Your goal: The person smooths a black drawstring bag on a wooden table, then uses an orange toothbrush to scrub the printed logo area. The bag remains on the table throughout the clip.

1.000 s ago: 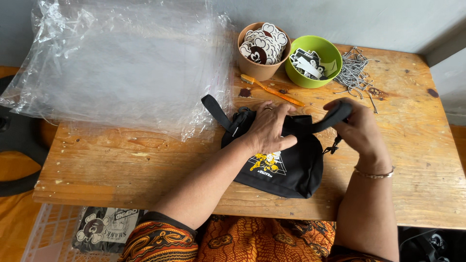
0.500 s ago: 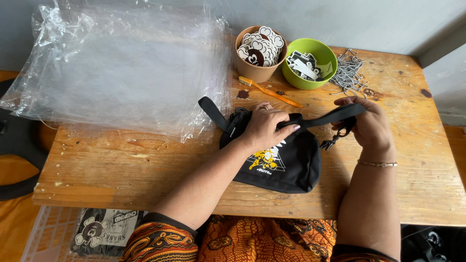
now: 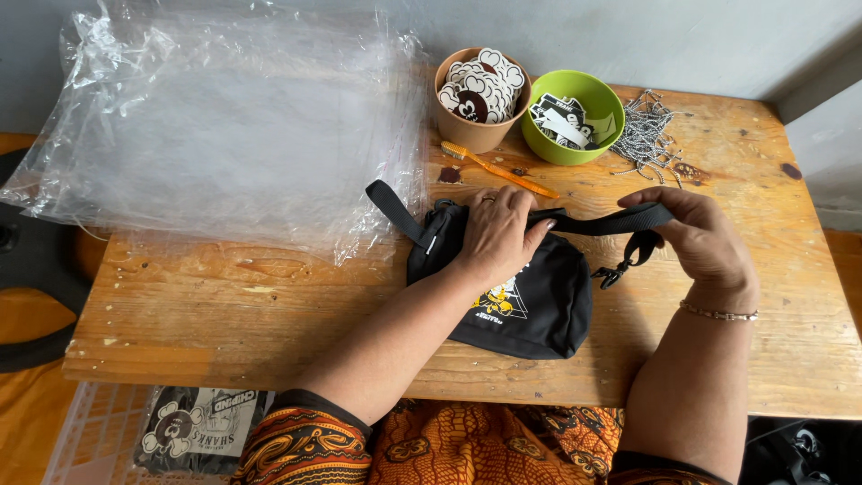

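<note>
A black pouch bag [image 3: 525,305] with a yellow and white print lies on the wooden table [image 3: 224,314]. My left hand [image 3: 496,235] presses flat on the bag's top edge. My right hand [image 3: 700,241] pinches the bag's black strap [image 3: 603,220] and holds it stretched out to the right above the table, with a small clip [image 3: 620,267] dangling below it. The strap's other end [image 3: 395,208] lies on the table left of the bag.
A stack of clear plastic bags [image 3: 224,144] covers the table's left half. At the back stand a brown cup of round stickers [image 3: 478,94], a green bowl of stickers [image 3: 570,117], an orange toothbrush [image 3: 498,169] and a heap of metal ball chains [image 3: 645,135].
My right hand has drawn the strap further out to the right and straightened it. My left hand has stayed on the bag.
</note>
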